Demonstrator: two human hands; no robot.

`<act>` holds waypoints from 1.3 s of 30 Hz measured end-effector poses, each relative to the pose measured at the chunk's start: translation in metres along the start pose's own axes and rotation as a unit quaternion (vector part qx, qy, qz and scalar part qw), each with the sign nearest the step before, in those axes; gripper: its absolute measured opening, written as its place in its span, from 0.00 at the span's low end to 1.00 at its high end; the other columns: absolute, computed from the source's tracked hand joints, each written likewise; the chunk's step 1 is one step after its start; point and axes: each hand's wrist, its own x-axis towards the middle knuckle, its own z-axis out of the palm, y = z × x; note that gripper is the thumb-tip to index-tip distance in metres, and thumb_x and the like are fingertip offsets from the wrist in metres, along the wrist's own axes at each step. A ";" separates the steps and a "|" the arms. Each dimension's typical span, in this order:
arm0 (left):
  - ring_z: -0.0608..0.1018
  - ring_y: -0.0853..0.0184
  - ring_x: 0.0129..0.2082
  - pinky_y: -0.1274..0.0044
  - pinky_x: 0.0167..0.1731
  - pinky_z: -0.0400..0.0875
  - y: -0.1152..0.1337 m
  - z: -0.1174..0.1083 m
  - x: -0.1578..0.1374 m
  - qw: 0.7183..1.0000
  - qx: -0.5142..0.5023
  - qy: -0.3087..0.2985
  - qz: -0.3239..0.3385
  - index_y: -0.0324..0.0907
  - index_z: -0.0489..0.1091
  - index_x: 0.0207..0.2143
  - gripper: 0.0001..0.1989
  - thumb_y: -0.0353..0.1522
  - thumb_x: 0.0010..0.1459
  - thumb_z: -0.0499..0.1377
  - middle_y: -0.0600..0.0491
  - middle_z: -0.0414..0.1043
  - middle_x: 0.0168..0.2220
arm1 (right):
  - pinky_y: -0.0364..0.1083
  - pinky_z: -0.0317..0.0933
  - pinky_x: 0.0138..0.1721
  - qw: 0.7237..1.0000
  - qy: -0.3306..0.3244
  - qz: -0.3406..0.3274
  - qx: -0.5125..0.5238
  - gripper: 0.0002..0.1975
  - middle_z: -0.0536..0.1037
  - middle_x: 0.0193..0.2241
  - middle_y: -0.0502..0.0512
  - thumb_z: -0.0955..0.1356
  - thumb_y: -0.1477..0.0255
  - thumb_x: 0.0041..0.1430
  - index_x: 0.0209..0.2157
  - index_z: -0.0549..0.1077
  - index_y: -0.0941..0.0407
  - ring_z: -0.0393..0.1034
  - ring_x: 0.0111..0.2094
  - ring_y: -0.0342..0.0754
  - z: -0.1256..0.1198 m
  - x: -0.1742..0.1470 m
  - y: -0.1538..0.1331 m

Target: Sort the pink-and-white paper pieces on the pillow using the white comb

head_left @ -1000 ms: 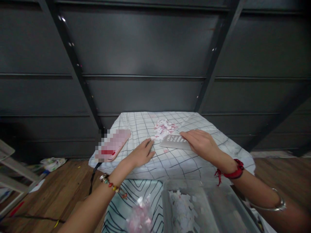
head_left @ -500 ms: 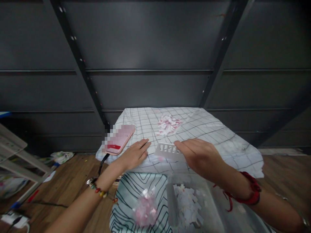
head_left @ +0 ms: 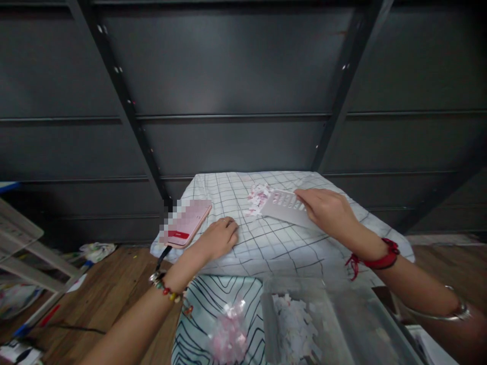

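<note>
My right hand (head_left: 329, 213) grips a flat white slotted plastic plate (head_left: 285, 208) by its right end. The plate is tilted, with a row of slots along its upper side. Its left edge is at a pile of small white and pink pieces (head_left: 257, 197), partly covering them. On the checked cloth (head_left: 228, 190), left of the plate, rests my left hand (head_left: 222, 237), its fingers loosely bent and nothing visible in them. A pink-cased phone (head_left: 192, 225) lies just left of that hand, its upper part pixelated.
Nearest me, a patterned tray (head_left: 194, 304) bears a clear bag of pink pieces (head_left: 229, 334). Beside it stands a clear divided plastic box (head_left: 335, 304) with white pieces (head_left: 292, 324) in its left compartment. A dark panelled wall (head_left: 228, 66) rises behind the table.
My right hand has moved the slotted plate away from me and rightward, up to the pile. My left hand's fingers have drawn in a little on the cloth.
</note>
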 end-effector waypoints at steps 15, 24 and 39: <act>0.54 0.56 0.62 0.64 0.58 0.52 -0.005 0.035 0.042 0.996 -0.074 0.045 -0.009 0.38 0.54 0.58 0.24 0.38 0.62 0.46 0.42 0.53 0.62 | 0.44 0.52 0.28 0.995 -0.073 0.040 -0.060 0.16 0.75 0.26 0.55 0.58 0.81 0.55 0.39 0.73 0.58 0.65 0.26 0.46 0.018 -0.006 0.029; 0.55 0.55 0.62 0.65 0.58 0.52 -0.003 0.035 0.042 0.998 -0.053 0.037 -0.017 0.35 0.56 0.57 0.24 0.38 0.62 0.47 0.41 0.53 0.61 | 0.45 0.52 0.29 0.993 -0.083 0.060 -0.060 0.17 0.75 0.28 0.57 0.58 0.82 0.55 0.41 0.73 0.59 0.65 0.28 0.46 0.025 -0.004 0.036; 0.54 0.53 0.62 0.63 0.58 0.52 -0.003 0.032 0.041 0.998 -0.050 0.023 -0.021 0.36 0.56 0.58 0.31 0.46 0.58 0.51 0.40 0.52 0.62 | 0.43 0.51 0.27 0.979 -0.165 0.121 -0.003 0.11 0.77 0.29 0.56 0.59 0.74 0.60 0.36 0.72 0.57 0.68 0.28 0.46 0.017 -0.015 0.051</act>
